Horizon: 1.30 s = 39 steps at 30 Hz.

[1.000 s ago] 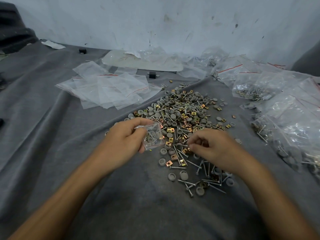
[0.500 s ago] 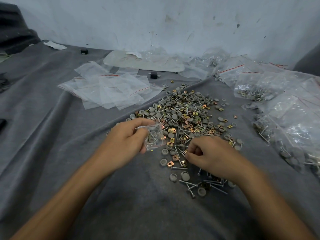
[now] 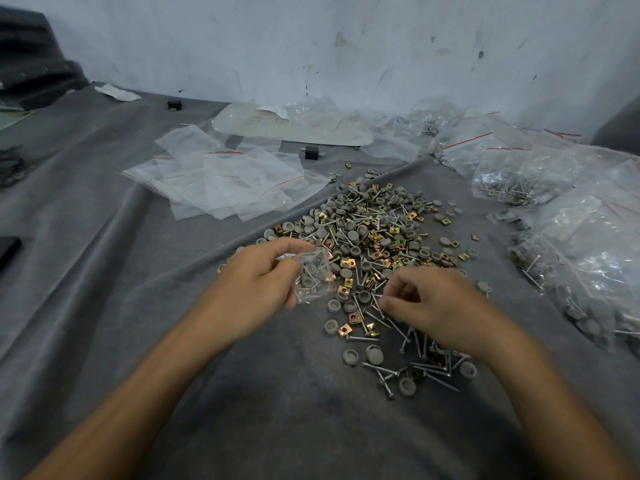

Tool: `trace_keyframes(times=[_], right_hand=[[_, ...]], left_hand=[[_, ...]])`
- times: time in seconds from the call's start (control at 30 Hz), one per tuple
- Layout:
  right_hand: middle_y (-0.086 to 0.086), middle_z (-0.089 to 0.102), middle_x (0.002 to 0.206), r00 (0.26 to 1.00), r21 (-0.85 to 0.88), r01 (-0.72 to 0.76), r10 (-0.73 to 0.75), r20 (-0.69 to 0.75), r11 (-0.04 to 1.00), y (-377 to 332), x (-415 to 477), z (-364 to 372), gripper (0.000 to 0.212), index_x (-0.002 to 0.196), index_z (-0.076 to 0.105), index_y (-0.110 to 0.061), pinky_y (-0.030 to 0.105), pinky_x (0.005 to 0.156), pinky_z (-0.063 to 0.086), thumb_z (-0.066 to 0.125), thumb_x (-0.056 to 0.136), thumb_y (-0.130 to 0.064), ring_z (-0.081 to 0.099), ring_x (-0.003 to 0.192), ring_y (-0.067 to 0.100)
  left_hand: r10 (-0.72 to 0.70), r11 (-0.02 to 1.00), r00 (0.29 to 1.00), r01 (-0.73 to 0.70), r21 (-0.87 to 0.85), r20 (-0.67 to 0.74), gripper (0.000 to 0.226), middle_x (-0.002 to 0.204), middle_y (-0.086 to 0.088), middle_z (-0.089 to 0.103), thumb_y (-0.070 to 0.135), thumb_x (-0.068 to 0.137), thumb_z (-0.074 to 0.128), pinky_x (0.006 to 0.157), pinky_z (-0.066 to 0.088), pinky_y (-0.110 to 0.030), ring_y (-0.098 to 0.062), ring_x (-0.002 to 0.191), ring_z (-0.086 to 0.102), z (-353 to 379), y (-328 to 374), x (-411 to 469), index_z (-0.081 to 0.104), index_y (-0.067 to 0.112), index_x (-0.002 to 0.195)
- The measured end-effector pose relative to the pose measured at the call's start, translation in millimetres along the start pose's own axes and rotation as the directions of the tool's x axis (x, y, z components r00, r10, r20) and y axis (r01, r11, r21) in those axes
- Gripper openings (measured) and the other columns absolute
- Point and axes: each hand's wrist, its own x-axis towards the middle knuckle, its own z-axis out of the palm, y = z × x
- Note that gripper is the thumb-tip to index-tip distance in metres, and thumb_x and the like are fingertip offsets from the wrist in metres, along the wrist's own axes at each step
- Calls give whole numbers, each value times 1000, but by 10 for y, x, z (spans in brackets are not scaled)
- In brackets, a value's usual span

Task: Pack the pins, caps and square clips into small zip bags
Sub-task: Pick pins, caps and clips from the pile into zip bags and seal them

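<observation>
A heap of loose parts (image 3: 374,233) lies on the grey cloth: steel pins, round grey caps and brass square clips. My left hand (image 3: 256,289) pinches a small clear zip bag (image 3: 313,275) by its left edge, just above the heap's near side. The bag holds a few pins and caps. My right hand (image 3: 436,306) hovers over the near part of the heap with fingers curled, thumb and forefinger pinched together on a pin (image 3: 377,303). More pins and caps (image 3: 412,368) lie scattered under my right wrist.
Empty zip bags (image 3: 225,178) are fanned out at the back left. Filled bags (image 3: 588,237) pile up along the right side. A large clear sheet (image 3: 294,126) lies near the wall. Small black blocks (image 3: 311,153) sit behind the heap.
My right hand has shifted slightly toward me and to the right over the heap, with its fingers closing on a pin. My left hand keeps the bag in nearly the same place.
</observation>
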Motion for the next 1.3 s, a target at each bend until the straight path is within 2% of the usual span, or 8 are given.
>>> trace_keyframes(times=[0.27, 0.57, 0.87, 0.97, 1.07, 1.13, 1.2, 1.3], right_hand=[[-15, 64, 77, 997, -162, 1, 10, 70, 987, -20, -1, 34, 11, 77, 63, -33, 35, 68, 55, 67, 86, -37, 59, 72, 1], [-12, 69, 77, 974, 327, 128, -57, -219, 936, -248, 5, 119, 8, 82, 67, -32, 19, 58, 52, 74, 84, -28, 64, 67, 6], [-15, 65, 75, 938, 143, 163, -109, -328, 976, -540, 56, 467, 10, 89, 67, -27, 25, 70, 53, 74, 85, -20, 63, 76, 3], [-17, 71, 88, 937, 351, 233, -113, -331, 907, -565, 66, 467, 20, 103, 68, -31, 19, 76, 56, 74, 89, -19, 67, 87, 0], [-14, 73, 95, 943, 561, 246, -61, -328, 790, -549, 86, 396, 22, 106, 67, -32, 23, 69, 57, 71, 92, -15, 70, 85, 7], [-13, 73, 95, 937, 572, 236, -27, -349, 786, -486, 92, 350, 21, 104, 68, -32, 19, 66, 55, 71, 93, -15, 68, 84, 6], [-14, 72, 94, 937, 559, 215, -9, -349, 801, -427, 94, 326, 19, 102, 68, -33, 17, 66, 51, 71, 94, -16, 66, 83, 4], [-17, 71, 93, 939, 549, 206, -5, -345, 810, -387, 106, 320, 18, 98, 68, -34, 14, 68, 50, 71, 93, -17, 66, 82, 3]], left_hand=[[-6, 1000, 1000, 6, 21, 0, 39, 60, 2, 69, 37, 90, 39, 59, 40, -28, -2, 49, 50, 0, -3, 8, 66, 40, 119], [15, 999, 1000, -16, 43, 18, 37, 61, 1, 69, 39, 91, 41, 55, 40, -27, -4, 48, 49, 19, 27, -9, 66, 42, 118], [40, 998, 999, -41, 51, 19, 36, 60, 1, 69, 35, 91, 42, 58, 45, -34, -7, 51, 52, 32, -8, 16, 66, 45, 116], [37, 999, 999, -37, 14, 21, 35, 59, 0, 68, 38, 90, 43, 61, 48, -39, -11, 55, 56, 27, 5, 18, 67, 46, 115], [10, 997, 1000, -12, -76, -25, 33, 55, -1, 64, 33, 91, 44, 58, 43, -28, -7, 54, 54, -24, 34, 17, 71, 43, 108], [-22, 988, 994, 6, -155, -104, 35, 51, 0, 60, 19, 99, 44, 53, 40, -15, -2, 50, 51, -92, 69, 43, 76, 33, 105], [-84, 954, 980, 26, -297, -182, 39, 55, -4, 58, 8, 100, 41, 49, 39, -14, -4, 49, 49, -204, 105, 90, 78, 22, 102], [-245, 717, 962, 98, -690, -118, 28, 63, -4, 47, 9, 87, 51, 53, 43, -21, -9, 49, 41, -486, 108, 128, 78, 16, 91]])
